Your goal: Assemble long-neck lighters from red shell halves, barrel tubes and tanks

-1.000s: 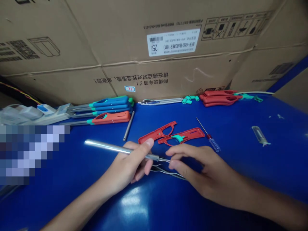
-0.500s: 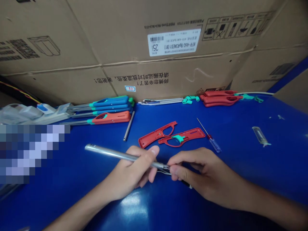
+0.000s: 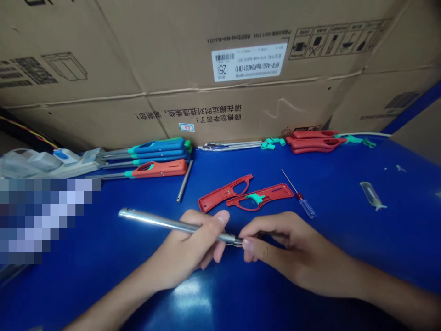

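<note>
My left hand [image 3: 198,241] is closed around a silver metal lighter tube [image 3: 151,219], which slants down toward the right. At its right end, my right hand [image 3: 285,250] pinches a small wired insert [image 3: 238,241] sitting at the tube's mouth; my fingers cover most of it. A thin pale wire bows out just below the tube. Beyond my hands lie two red lighter handle halves, an empty-looking half [image 3: 223,193] and another half [image 3: 275,195] with a green trigger [image 3: 255,198] in it.
A screwdriver [image 3: 305,204] lies right of the halves, a clear fuel tank [image 3: 371,195] farther right. Behind are a spare tube [image 3: 185,181], assembled lighters [image 3: 160,168], thin rods [image 3: 230,145], green pieces [image 3: 272,143] and red handles [image 3: 313,141]. A power strip [image 3: 82,163] and cardboard [image 3: 172,55] border the table.
The wire loop at the tube's right end has shrunk, and the black-tipped piece below my right hand no longer shows. The tube has shifted slightly left; both hands stay nearly in place.
</note>
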The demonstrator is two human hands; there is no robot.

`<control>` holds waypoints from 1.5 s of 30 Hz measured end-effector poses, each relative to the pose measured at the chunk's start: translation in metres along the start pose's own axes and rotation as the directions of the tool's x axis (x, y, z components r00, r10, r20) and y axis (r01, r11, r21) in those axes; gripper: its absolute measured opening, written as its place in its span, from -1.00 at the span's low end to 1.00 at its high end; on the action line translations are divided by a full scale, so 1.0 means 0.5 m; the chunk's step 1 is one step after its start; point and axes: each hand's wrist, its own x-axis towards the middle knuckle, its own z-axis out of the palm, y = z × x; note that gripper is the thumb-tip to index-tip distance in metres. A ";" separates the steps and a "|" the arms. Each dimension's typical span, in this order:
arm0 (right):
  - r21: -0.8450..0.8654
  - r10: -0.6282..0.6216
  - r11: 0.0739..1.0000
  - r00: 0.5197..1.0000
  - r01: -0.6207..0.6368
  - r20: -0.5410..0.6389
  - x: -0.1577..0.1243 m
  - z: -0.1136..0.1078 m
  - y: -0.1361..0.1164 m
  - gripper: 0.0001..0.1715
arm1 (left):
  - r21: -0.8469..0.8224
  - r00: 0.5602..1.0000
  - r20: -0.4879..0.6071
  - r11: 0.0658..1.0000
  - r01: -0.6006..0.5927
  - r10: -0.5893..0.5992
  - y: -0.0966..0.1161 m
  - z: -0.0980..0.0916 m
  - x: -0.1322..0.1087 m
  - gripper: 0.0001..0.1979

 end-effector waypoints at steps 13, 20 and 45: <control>0.018 -0.088 0.996 0.996 0.088 -0.026 -0.002 -0.006 -0.003 -0.79 | -0.087 0.998 0.016 0.994 0.068 -0.067 0.002 0.001 0.003 -0.34; 0.018 -0.075 0.997 0.997 0.076 -0.006 0.005 -0.002 -0.006 -0.80 | -0.080 0.998 0.014 0.994 0.069 -0.068 0.003 0.010 0.005 -0.32; -0.096 -0.201 0.977 0.973 0.190 -0.110 -0.007 0.016 0.004 -0.89 | -0.037 0.984 -0.016 0.983 0.179 -0.180 -0.018 0.018 0.013 -0.16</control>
